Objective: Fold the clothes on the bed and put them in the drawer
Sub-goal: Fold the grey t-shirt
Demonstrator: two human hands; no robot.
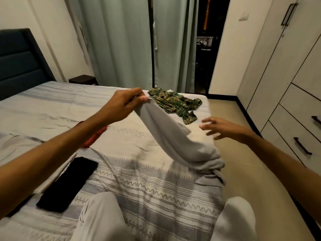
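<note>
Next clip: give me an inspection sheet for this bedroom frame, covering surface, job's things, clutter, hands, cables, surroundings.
Surface: bed with a patterned grey and cream cover.
Job's things: grey garment lifted at one end, other end bunched at the bed's edge; green plaid garment crumpled at the far corner.
Clutter: black flat object and red item on the bed.
Hands: left hand pinches the grey garment; right hand open, fingers spread, touching nothing.
Cables: nothing seen.
Surroundings: curtains, wardrobe drawers closed, headboard.
</note>
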